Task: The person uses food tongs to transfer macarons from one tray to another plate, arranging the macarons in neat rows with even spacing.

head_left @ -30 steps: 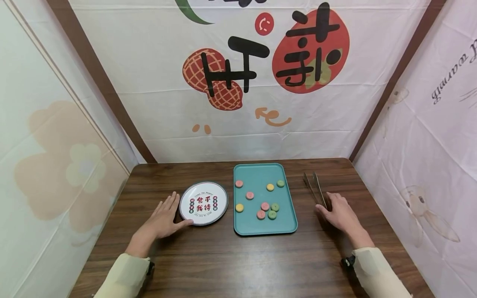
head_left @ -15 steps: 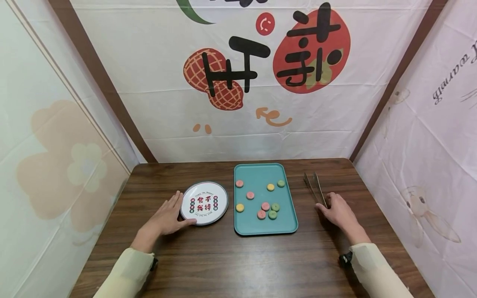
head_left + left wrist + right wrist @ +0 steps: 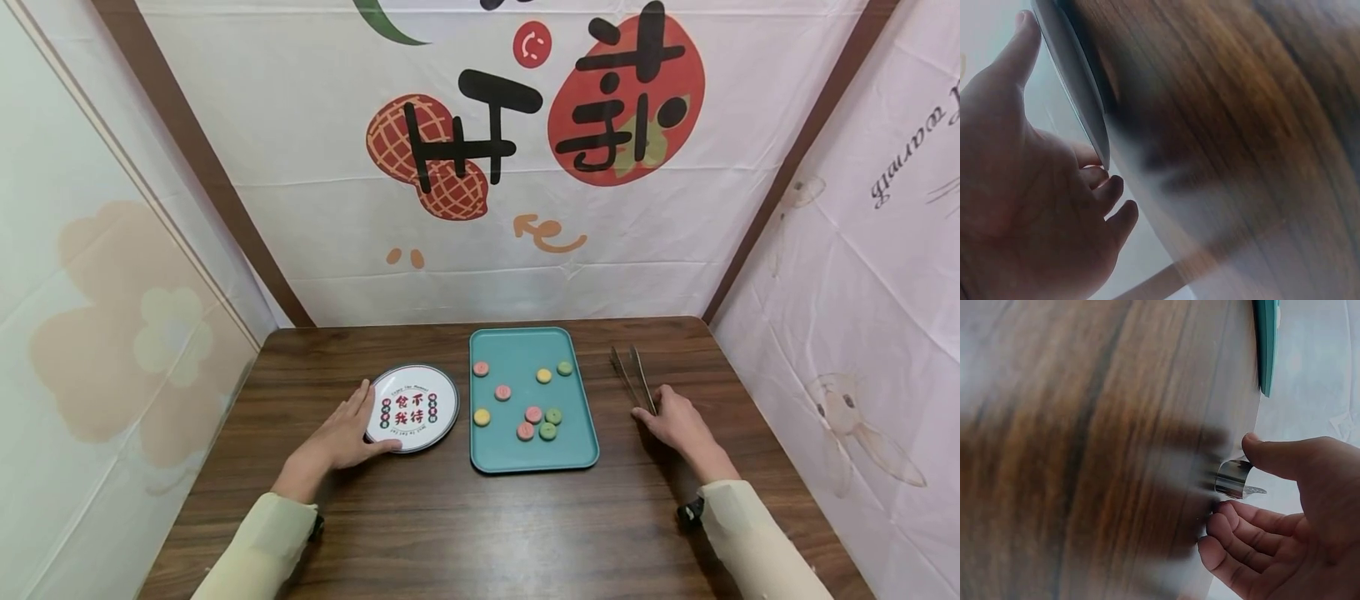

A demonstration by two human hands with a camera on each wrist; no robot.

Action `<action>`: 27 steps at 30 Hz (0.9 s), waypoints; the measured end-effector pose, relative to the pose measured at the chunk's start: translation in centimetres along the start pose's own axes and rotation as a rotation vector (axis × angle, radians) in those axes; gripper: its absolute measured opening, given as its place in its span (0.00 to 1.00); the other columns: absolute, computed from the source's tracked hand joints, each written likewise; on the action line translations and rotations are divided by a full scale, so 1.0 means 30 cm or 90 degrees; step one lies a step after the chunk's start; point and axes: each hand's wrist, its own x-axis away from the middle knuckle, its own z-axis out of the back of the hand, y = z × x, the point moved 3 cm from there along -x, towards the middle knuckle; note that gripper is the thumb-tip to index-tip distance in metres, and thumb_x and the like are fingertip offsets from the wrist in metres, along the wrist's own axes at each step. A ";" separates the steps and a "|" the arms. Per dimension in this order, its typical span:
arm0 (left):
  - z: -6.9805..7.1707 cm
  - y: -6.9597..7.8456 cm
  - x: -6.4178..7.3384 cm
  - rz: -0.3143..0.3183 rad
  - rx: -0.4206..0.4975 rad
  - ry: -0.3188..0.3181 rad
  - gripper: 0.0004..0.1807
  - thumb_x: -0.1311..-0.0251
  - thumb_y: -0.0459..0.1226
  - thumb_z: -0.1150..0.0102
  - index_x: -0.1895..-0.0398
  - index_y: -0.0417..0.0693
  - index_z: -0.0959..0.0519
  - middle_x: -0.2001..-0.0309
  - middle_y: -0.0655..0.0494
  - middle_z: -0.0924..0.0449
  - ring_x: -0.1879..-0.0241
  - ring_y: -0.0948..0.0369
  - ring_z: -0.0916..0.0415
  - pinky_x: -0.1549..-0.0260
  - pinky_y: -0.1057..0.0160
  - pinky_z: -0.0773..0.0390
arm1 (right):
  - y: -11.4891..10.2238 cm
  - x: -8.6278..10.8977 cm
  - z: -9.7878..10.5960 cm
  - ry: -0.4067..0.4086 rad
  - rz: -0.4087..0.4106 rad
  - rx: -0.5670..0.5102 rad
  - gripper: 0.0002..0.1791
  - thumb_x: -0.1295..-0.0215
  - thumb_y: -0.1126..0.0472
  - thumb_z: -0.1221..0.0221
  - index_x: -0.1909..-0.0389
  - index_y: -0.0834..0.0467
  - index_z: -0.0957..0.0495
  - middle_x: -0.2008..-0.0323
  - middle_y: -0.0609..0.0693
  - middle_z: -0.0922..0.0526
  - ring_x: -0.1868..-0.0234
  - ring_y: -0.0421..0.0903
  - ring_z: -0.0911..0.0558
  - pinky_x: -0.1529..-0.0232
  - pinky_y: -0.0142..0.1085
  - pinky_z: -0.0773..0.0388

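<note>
My head camera is looking forward and down over the tabletop (image 3: 525, 533); close in, my left wrist's is sharing the plate (image 3: 1077, 81), my right's the tongs (image 3: 1233, 480).

L hand (image 3: 1035, 194) at 1 plate's (image 3: 1077, 75) rim | thumb (image 3: 1013, 53) upper, fingers (image 3: 1124, 222) lower | wood tbl (image 3: 1222, 112) blurry

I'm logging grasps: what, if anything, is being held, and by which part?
No firm hold can be confirmed: the left hand touches the plate at its rim; the right hand surrounds the tongs at their joined end, grip unclear.
</note>
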 end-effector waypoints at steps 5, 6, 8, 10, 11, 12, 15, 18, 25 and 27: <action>-0.004 0.000 -0.011 0.000 0.001 -0.006 0.72 0.37 0.71 0.36 0.15 0.26 0.59 0.15 0.28 0.65 0.17 0.32 0.58 0.19 0.33 0.50 | -0.004 -0.003 0.001 -0.008 -0.014 -0.002 0.25 0.25 0.50 0.33 0.52 0.69 0.28 0.67 0.62 0.19 0.68 0.57 0.19 0.64 0.55 0.20; -0.005 0.001 -0.012 0.000 0.001 -0.008 0.72 0.38 0.71 0.35 0.16 0.26 0.59 0.15 0.28 0.65 0.17 0.32 0.58 0.19 0.33 0.50 | -0.004 -0.003 0.002 -0.009 -0.016 -0.002 0.25 0.25 0.50 0.33 0.52 0.69 0.28 0.67 0.63 0.19 0.68 0.57 0.19 0.64 0.55 0.20; -0.004 0.002 -0.012 0.001 0.000 -0.009 0.73 0.39 0.71 0.35 0.16 0.26 0.59 0.15 0.28 0.65 0.17 0.32 0.58 0.20 0.33 0.49 | -0.006 -0.003 0.005 -0.011 -0.015 -0.002 0.25 0.25 0.50 0.33 0.51 0.70 0.29 0.66 0.63 0.18 0.67 0.58 0.18 0.63 0.55 0.19; -0.003 0.005 -0.011 0.002 0.004 -0.011 0.74 0.40 0.72 0.34 0.16 0.26 0.60 0.15 0.27 0.65 0.17 0.31 0.57 0.20 0.32 0.49 | -0.005 -0.003 0.006 -0.012 -0.015 -0.002 0.25 0.24 0.50 0.34 0.51 0.70 0.29 0.65 0.64 0.18 0.67 0.58 0.18 0.63 0.56 0.19; -0.002 0.006 -0.010 0.002 0.005 -0.014 0.75 0.41 0.72 0.34 0.16 0.26 0.60 0.15 0.27 0.65 0.17 0.31 0.57 0.20 0.32 0.48 | -0.004 -0.003 0.006 -0.012 -0.016 0.000 0.25 0.24 0.51 0.34 0.50 0.70 0.29 0.65 0.64 0.18 0.67 0.58 0.18 0.63 0.56 0.19; -0.001 0.009 -0.009 0.001 0.008 -0.016 0.75 0.41 0.72 0.33 0.16 0.26 0.60 0.15 0.27 0.65 0.17 0.30 0.57 0.20 0.31 0.48 | -0.003 -0.002 0.006 -0.012 -0.015 0.003 0.25 0.24 0.51 0.34 0.50 0.70 0.29 0.65 0.64 0.18 0.67 0.58 0.18 0.63 0.55 0.19; 0.007 0.012 -0.009 0.001 0.014 -0.020 0.76 0.42 0.72 0.32 0.16 0.26 0.61 0.15 0.27 0.66 0.17 0.30 0.58 0.20 0.31 0.48 | -0.005 -0.005 0.009 -0.006 -0.014 0.011 0.24 0.24 0.51 0.34 0.50 0.69 0.28 0.64 0.63 0.18 0.67 0.57 0.18 0.64 0.54 0.19; 0.012 0.014 -0.011 -0.004 0.013 -0.017 0.76 0.43 0.72 0.31 0.16 0.25 0.60 0.15 0.27 0.65 0.18 0.30 0.57 0.21 0.31 0.48 | -0.007 -0.007 0.011 0.002 -0.014 0.018 0.22 0.25 0.52 0.35 0.53 0.69 0.28 0.67 0.61 0.19 0.69 0.56 0.20 0.66 0.53 0.20; 0.011 0.011 -0.009 0.009 0.011 -0.028 0.77 0.44 0.72 0.30 0.16 0.26 0.60 0.15 0.26 0.66 0.18 0.28 0.56 0.21 0.30 0.47 | -0.002 -0.010 0.000 -0.010 -0.025 0.011 0.20 0.26 0.53 0.37 0.58 0.65 0.31 0.72 0.57 0.23 0.73 0.53 0.24 0.69 0.47 0.25; 0.008 0.010 -0.009 0.011 0.011 -0.027 0.77 0.44 0.72 0.30 0.16 0.26 0.60 0.15 0.27 0.66 0.18 0.28 0.56 0.21 0.30 0.47 | -0.002 -0.007 0.001 -0.006 -0.024 0.006 0.19 0.27 0.53 0.38 0.57 0.66 0.31 0.71 0.58 0.22 0.71 0.54 0.23 0.68 0.49 0.23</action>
